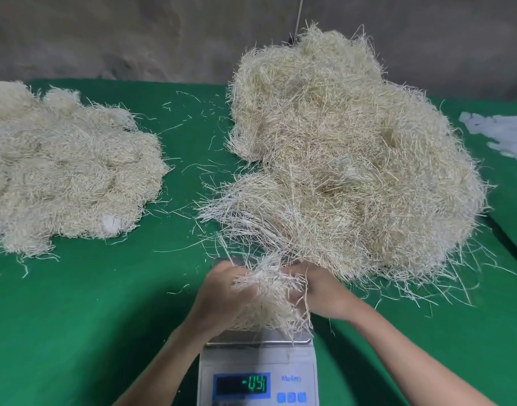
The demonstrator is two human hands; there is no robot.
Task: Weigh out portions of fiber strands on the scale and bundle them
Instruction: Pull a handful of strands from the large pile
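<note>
A white digital scale (258,373) stands at the bottom centre, its steel pan partly hidden and its green display lit with a blurred reading. Just above the pan, my left hand (222,294) and my right hand (318,291) both grip one portion of pale fiber strands (269,297), which hangs between them over the pan. A big loose heap of fiber strands (348,159) rises right behind my hands. A flatter spread of fiber portions (64,171) lies at the left of the green table (90,317).
Stray strands litter the green cloth between the two heaps and around the big heap's front. Crumpled white plastic (506,133) lies at the far right edge. A grey wall stands behind the table. The table's right edge runs diagonally near the heap.
</note>
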